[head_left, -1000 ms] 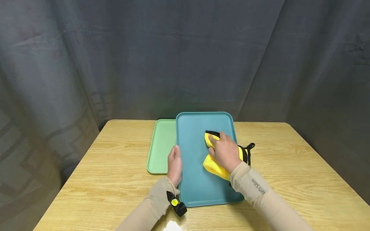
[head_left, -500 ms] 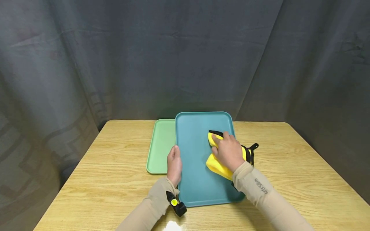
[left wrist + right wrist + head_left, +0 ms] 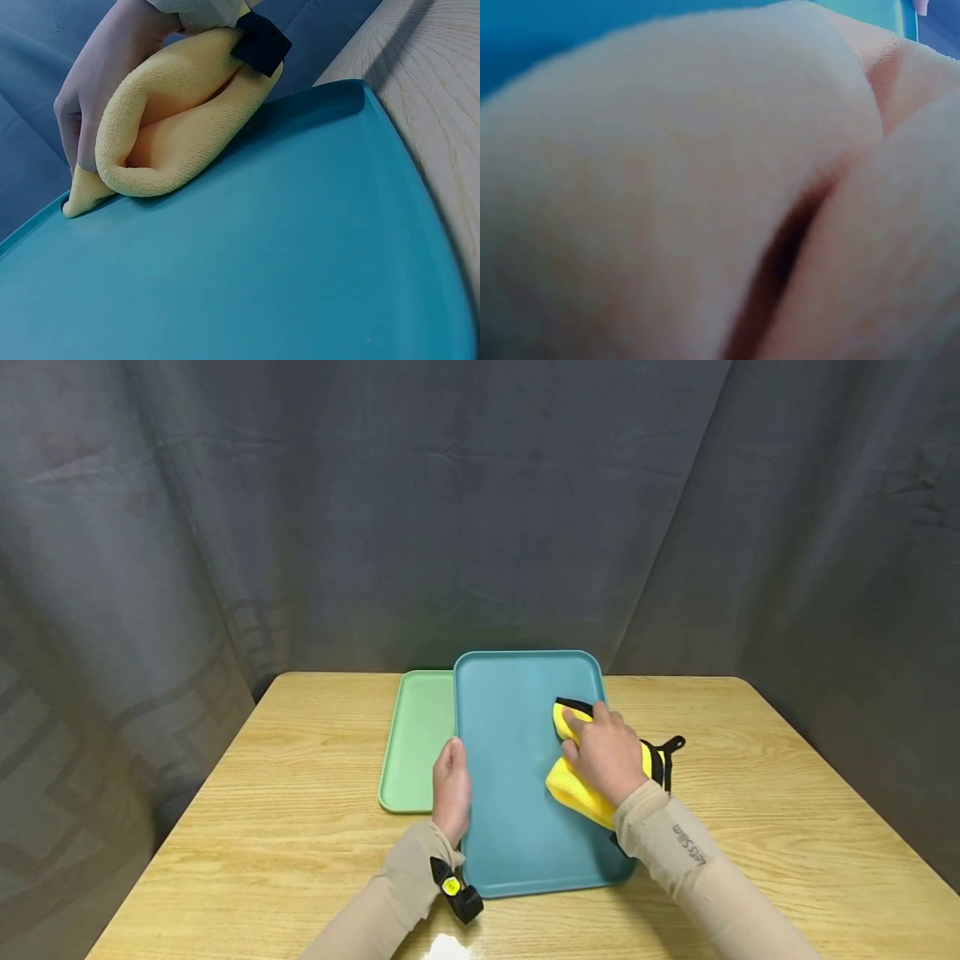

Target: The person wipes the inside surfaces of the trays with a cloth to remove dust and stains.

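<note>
In the head view, my left hand (image 3: 452, 793) holds the left rim of a blue tray (image 3: 506, 827). Its thumb lies along that rim, while the other fingers are hidden. Over the tray's right half, my right hand (image 3: 609, 756) grips a folded yellow cloth (image 3: 577, 792) with black trim and presses it on the surface. A black loop of the cloth sticks out past the right rim. The left wrist view shows the cloth (image 3: 180, 135) bunched under the right hand (image 3: 109, 82), at the tray's far rim. Blurred cloth folds (image 3: 667, 187) fill most of the right wrist view.
A green tray (image 3: 416, 743) lies on the wooden table (image 3: 315, 760), partly covered by the blue one. Grey curtains (image 3: 465, 510) hang behind the table and at both sides. A black wrist strap (image 3: 461, 897) sits on the left sleeve.
My right hand has slid the yellow cloth to the right across the blue tray, toward its right rim. The left hand and both trays stay nearly where they were.
</note>
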`<state>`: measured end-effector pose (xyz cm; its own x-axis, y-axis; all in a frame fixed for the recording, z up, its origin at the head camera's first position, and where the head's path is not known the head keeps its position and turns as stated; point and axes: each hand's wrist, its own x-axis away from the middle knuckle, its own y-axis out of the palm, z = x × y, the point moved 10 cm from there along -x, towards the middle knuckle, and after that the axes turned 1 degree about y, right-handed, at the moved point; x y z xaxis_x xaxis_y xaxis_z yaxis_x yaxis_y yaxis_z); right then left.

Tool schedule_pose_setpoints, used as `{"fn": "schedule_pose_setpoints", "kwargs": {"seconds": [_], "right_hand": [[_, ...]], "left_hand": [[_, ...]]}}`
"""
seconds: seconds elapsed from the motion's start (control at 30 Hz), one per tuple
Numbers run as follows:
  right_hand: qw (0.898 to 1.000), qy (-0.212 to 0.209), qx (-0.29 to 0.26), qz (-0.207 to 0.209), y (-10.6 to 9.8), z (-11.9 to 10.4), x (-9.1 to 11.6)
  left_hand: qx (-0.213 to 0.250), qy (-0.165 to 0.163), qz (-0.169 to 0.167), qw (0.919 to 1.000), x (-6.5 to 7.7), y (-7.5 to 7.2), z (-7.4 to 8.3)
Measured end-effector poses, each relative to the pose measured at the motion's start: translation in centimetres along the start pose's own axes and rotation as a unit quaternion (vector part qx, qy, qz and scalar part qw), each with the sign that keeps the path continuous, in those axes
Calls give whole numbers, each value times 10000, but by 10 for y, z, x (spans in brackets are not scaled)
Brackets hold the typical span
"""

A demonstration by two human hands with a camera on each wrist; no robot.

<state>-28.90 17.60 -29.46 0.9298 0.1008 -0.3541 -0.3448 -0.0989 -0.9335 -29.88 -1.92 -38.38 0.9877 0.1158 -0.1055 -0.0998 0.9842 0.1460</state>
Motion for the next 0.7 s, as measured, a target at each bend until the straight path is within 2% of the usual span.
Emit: {"fn": "schedule_pose_setpoints", "kwargs": {"seconds": [0.27, 0.7], "right_hand": [[9997, 185, -54, -125, 2, 11, 1], [9991, 413, -75, -99, 1, 30, 3]], "left_hand": [[-17, 56, 23, 10000, 0, 0, 0], [-4, 35, 104, 9999, -1, -1, -1]]}}
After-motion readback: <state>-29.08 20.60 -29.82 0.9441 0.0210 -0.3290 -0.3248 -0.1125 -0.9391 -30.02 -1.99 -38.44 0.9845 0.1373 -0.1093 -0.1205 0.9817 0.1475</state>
